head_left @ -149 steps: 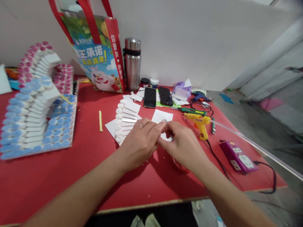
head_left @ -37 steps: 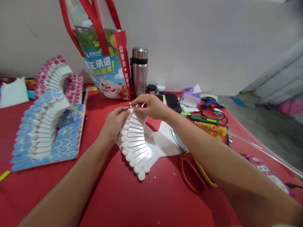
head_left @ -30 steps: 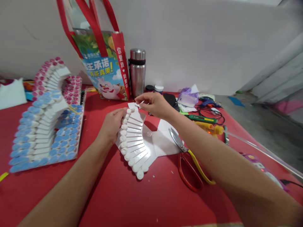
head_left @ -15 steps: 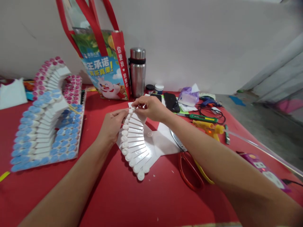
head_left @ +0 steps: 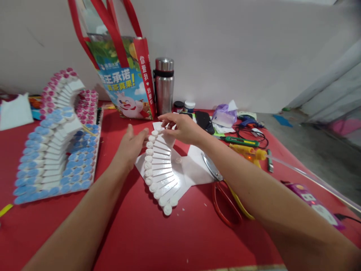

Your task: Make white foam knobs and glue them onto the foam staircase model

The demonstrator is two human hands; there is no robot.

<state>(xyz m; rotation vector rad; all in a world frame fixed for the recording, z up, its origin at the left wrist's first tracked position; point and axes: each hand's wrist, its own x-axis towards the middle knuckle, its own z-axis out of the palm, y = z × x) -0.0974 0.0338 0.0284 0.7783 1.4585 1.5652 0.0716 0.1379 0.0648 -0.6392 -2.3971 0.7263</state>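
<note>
A white fan-shaped piece with narrow ribs lies on the red table, white rolled rosettes lining its left outer edge. My left hand is just left of the upper rosettes, thumb raised and fingers stretched out, holding nothing. Over the fan's top end is my right hand, its thumb and fingers parted close to the uppermost rosette; whether they touch it is unclear. One loose rosette sits by the fan's inner curve. White sheets extend under and beside the fan.
Scissors with red and yellow handles lie near my right forearm. Beyond are a yellow glue gun, a green cutter and a tissue pack. Finished-looking blue and pink fans stand left; a bag and steel flask stand behind.
My left hand has let go of the fan's upper edge and moved slightly left, its fingers opening. My right hand's fingers have parted at the top rosette, and the hand has barely moved.
</note>
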